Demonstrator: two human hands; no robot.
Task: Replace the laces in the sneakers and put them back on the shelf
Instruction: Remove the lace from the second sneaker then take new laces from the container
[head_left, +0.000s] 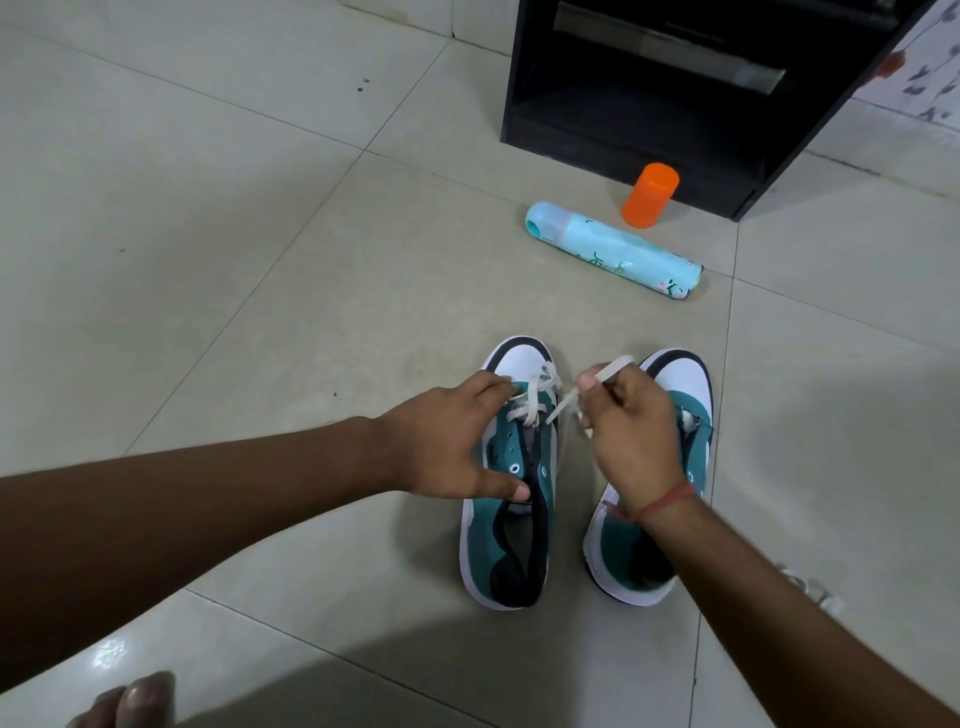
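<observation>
The right hand (628, 431) has its grip pinched on the free end of a white lace (615, 366), fingers curled round it just above the toes of the pair. The left hand (457, 441) steadies the left sneaker (506, 525), fingers laid over the laced eyelets and thumb pressed by the collar; whether those fingers pinch the lace as well is hard to tell.

The lace looks flat, soft and light, likely to slip or twist, so it is best taken near its stiff tip. The sneaker seems light, with a firm sole and a soft upper; its sides or heel offer the surest hold.

Both sneakers stand side by side on the tiled floor (208, 234), teal with white toes and soles (only the lowest eyelets laced). The right sneaker (670, 384) sits partly under the right wrist, and the black shelf (649, 104) stands well apart beyond them.
</observation>
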